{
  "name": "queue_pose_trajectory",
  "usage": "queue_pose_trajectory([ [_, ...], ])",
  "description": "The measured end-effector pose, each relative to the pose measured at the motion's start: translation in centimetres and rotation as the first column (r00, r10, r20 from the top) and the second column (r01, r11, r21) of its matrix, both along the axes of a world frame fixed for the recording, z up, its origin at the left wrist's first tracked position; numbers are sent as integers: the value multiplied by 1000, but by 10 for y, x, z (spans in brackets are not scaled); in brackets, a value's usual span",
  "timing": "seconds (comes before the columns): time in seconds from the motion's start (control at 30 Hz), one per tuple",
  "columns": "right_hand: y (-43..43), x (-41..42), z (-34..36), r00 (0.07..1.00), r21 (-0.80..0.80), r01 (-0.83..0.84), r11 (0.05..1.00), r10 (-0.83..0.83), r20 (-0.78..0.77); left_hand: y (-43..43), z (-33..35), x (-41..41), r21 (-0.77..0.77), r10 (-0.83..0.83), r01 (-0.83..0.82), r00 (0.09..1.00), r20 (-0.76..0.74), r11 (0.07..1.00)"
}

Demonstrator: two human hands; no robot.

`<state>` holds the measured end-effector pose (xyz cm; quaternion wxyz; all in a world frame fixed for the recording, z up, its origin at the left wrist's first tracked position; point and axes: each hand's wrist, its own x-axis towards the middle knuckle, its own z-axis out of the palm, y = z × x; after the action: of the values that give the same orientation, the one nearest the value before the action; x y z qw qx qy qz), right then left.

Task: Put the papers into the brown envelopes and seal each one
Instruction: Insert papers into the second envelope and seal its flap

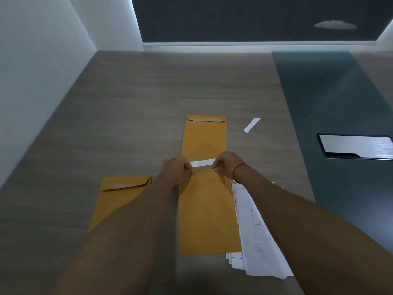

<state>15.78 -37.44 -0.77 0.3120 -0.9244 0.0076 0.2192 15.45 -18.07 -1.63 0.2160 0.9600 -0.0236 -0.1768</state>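
A brown envelope (208,211) lies lengthwise in front of me on the wooden table (131,99). My left hand (177,170) and my right hand (226,166) both pinch its far end, where a white strip (202,162) runs across the flap between my fingers. Beyond it lies a second brown envelope (204,135) with its flap folded down. A third brown envelope (119,199) lies at the left, partly under my left forearm. A stack of white papers (255,241) sits to the right, partly under the near envelope.
A loose white strip (252,124) lies on the table past the far envelope. A dark green mat (331,116) covers the right side, with a black-framed tablet-like device (355,146) on it. White walls close off the left and far sides.
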Motion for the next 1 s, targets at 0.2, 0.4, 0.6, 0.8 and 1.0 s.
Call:
queue_pose_trajectory([
  [0.2,2,-6,-14,949,153,289,945,-303,84,3,-5,-11,-38,13,-8,991,131,999],
  [0.4,9,-2,-30,917,138,392,910,-398,18,-3,-20,-22,172,-155,156,988,-20,973],
  [0.6,14,6,-39,910,84,414,906,-416,-4,0,-23,-13,121,-159,162,987,-32,979],
  [0.8,16,8,-39,906,64,423,904,-424,3,0,-23,-5,65,-104,110,991,-83,992],
  [1.0,22,11,-32,875,109,477,872,-482,29,-3,-21,-6,72,-99,107,990,-98,992],
])
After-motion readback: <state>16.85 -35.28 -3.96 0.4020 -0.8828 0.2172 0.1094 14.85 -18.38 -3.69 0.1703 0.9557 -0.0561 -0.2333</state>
